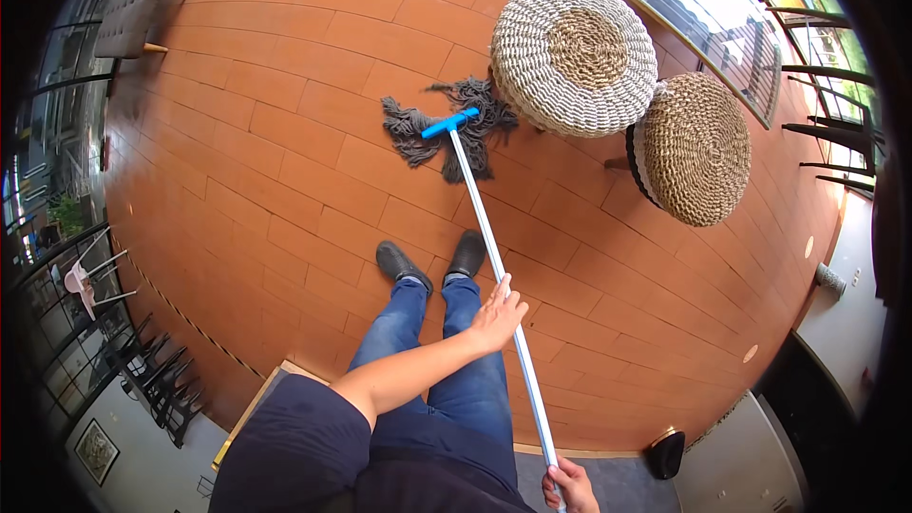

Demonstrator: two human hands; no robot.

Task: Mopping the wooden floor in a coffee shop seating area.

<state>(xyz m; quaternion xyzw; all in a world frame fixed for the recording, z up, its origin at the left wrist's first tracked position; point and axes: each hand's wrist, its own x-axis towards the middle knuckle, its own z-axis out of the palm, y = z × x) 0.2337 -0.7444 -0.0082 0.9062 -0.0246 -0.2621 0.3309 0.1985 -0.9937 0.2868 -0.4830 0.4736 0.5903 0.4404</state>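
A string mop with a blue clamp head (450,123) rests on the orange tiled floor, its grey yarn strands (467,149) spread out on both sides. The long pale mop handle (476,192) slants down past my legs. My left hand (501,315) is wrapped around the middle of this handle, with the arm reaching across my body. Near its lower end in the picture, my right hand (570,488) grips the same handle. The strands lie close against a round woven stool (573,57) with a white rim.
A second woven stool (702,149) stands right of the first, beside a glass-topped table (684,21). A grey tufted chair (132,18) is at upper left, a pale chair (82,285) and stacked black chairs (160,377) lower left. A black bin (664,452) stands lower right.
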